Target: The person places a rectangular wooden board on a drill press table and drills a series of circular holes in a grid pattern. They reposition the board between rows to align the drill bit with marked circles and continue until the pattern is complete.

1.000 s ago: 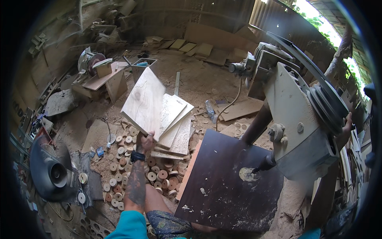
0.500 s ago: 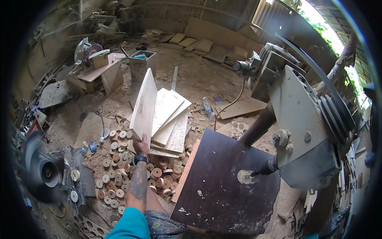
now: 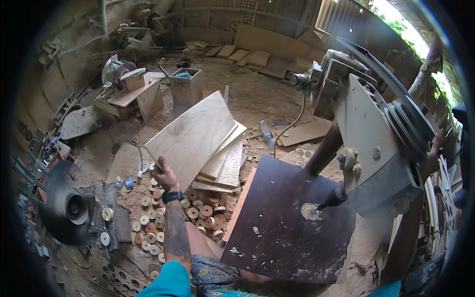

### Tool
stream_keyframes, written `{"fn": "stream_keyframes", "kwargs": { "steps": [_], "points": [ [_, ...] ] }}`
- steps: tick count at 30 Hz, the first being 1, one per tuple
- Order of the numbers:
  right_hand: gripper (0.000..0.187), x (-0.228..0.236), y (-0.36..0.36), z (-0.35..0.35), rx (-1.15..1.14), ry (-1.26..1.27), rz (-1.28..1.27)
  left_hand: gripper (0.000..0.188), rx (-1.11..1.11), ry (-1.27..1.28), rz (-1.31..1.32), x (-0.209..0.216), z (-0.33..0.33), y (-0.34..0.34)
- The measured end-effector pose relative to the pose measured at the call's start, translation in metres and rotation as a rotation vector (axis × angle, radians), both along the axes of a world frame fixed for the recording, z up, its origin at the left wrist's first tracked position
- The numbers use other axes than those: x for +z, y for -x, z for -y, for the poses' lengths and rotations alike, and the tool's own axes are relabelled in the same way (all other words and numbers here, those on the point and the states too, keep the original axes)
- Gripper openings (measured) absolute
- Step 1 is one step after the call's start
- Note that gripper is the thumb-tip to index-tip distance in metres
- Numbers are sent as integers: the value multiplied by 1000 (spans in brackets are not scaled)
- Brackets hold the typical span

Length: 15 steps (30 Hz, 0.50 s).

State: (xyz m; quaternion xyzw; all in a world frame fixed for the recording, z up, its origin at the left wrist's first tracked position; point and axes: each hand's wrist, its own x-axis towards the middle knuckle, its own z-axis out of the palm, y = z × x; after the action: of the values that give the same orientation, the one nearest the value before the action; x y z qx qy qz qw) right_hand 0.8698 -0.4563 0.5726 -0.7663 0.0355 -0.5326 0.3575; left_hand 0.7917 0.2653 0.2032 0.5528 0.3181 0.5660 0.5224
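Note:
A flat plywood board (image 3: 193, 133) is gripped at its near left edge by my left hand (image 3: 166, 176), thumb up over the edge. It is tilted with its broad face toward me, above a stack of similar boards (image 3: 228, 166). On my right stands a drill press (image 3: 376, 143), its chuck (image 3: 332, 199) pointing at a worn pale spot on the dark table board (image 3: 287, 222). What looks like my right hand (image 3: 436, 147) shows beside the belt pulleys, mostly hidden by the machine head; its fingers are not clear.
Many round wooden discs (image 3: 207, 211) lie heaped below the boards. A fan (image 3: 69, 208) stands at the left. Farther back are a small wooden bench (image 3: 148, 99) and a tall box (image 3: 186, 88). A plastic bottle (image 3: 267, 133) lies on the dusty floor.
The plywood board was nearly edge-on and upright; now it leans right with its broad face showing. My left hand has turned with it and shifted slightly left and up.

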Motion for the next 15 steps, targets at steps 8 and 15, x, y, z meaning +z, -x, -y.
{"fn": "stream_keyframes", "kwargs": {
  "steps": [8, 15],
  "points": [
    [49, 20, -3, -59, 570, -676, 105, 84, -143, 693, 54, 14, -12, 96],
    [46, 29, -10, -92, 638, -663, 133, 82, -367, 637, -109, 10, -30, 205]
  ]
}}
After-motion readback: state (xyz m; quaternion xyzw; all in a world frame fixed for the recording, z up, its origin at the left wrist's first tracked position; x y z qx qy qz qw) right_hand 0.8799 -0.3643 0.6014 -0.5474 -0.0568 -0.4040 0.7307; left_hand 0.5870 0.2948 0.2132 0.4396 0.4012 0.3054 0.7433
